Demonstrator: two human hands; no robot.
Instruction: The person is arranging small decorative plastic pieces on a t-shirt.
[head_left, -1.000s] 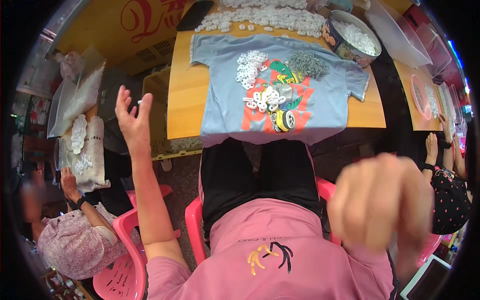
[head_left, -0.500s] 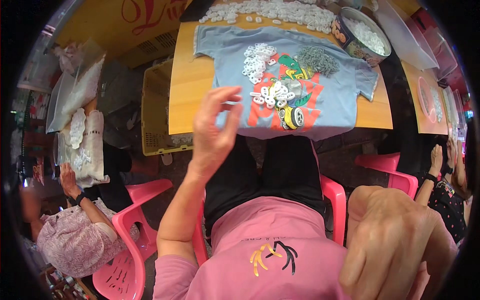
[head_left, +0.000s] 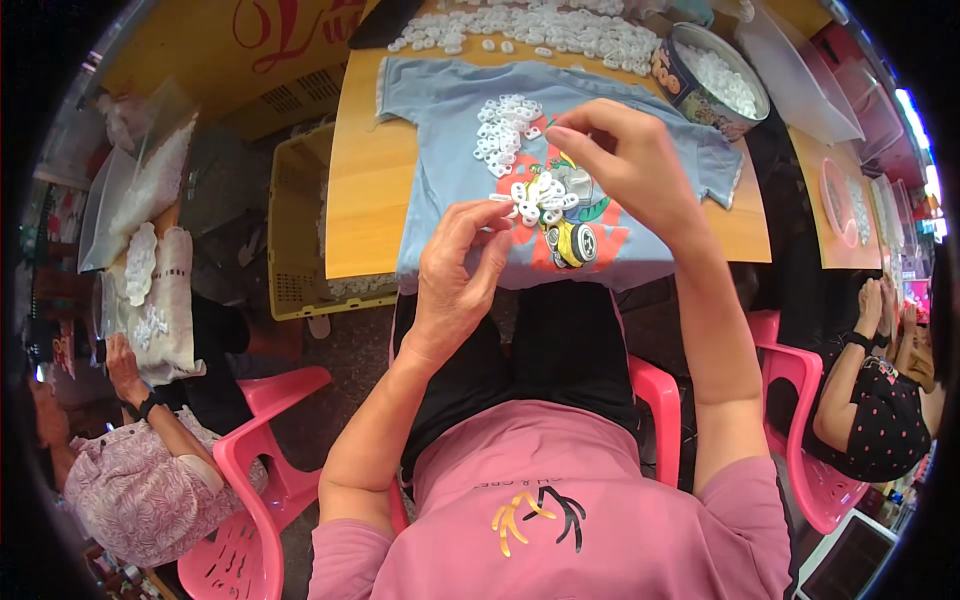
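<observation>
A light blue T-shirt (head_left: 440, 110) with a bright cartoon print lies spread on the wooden table (head_left: 365, 190). Small white ring-shaped pieces (head_left: 505, 135) are piled on the shirt. My left hand (head_left: 460, 270) hovers over the shirt's lower edge, its fingertips pinching a small white piece. My right hand (head_left: 625, 165) is above the print, thumb and forefinger closed on another small white piece. More white pieces (head_left: 540, 25) lie in a heap at the far end of the table.
A round tin (head_left: 710, 75) of white pieces stands at the table's far right. A yellow crate (head_left: 295, 230) sits left of the table. Pink plastic chairs (head_left: 250, 470) stand on both sides. Another person (head_left: 140, 470) sits at lower left, and one more person (head_left: 880, 390) at right.
Both hands were raised and apart near the camera a second ago. They have come forward and together over the shirt, each now pinching a white piece.
</observation>
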